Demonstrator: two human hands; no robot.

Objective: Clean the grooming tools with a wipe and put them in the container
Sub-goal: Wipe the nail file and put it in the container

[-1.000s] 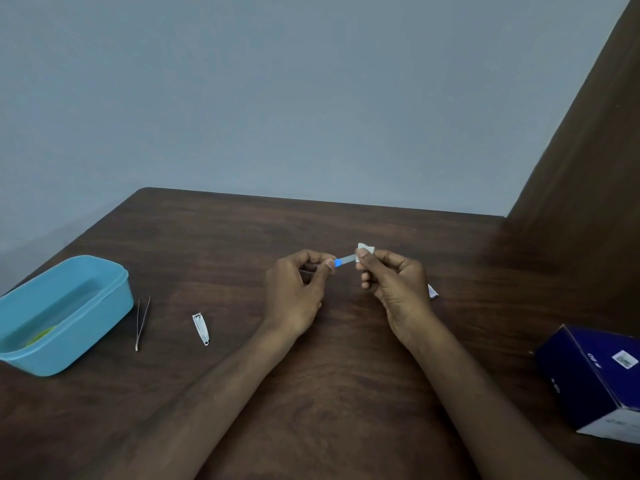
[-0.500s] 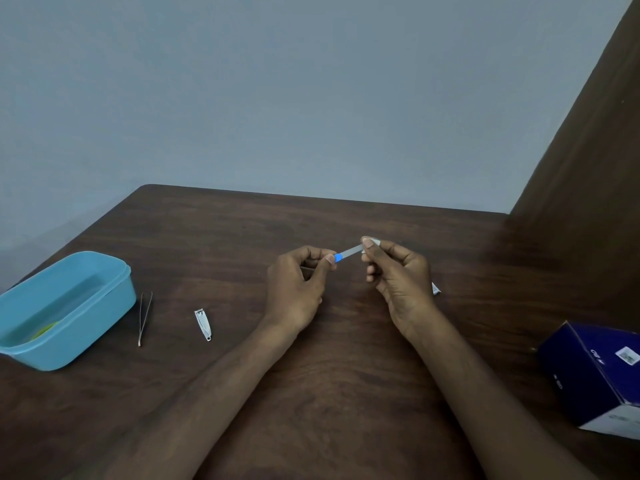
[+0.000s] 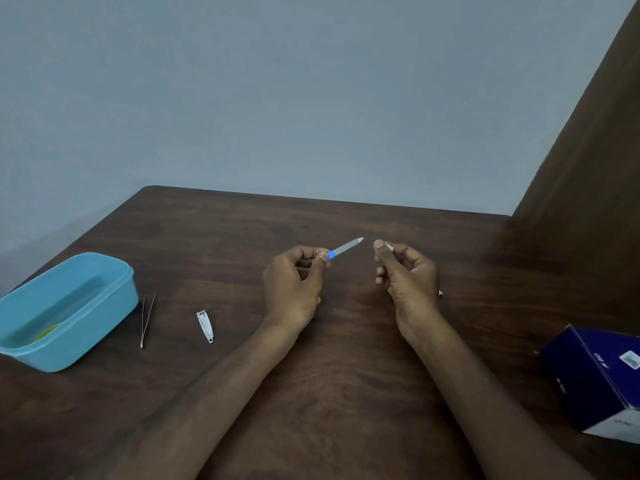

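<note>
1. One camera only; it sat on the person's head, above the near edge of the dark wooden table (image 3: 346,393).
2. It faced forward and down, across the tabletop toward the grey wall (image 3: 277,98) behind it.
3. It was close: both forearms ran up from the bottom of the frame, with the left hand (image 3: 294,285) and right hand (image 3: 408,278) at mid-frame.
4. The wide lens reached the blue container (image 3: 69,351) at the left edge and a dark blue box (image 3: 588,375) at the right.
</note>
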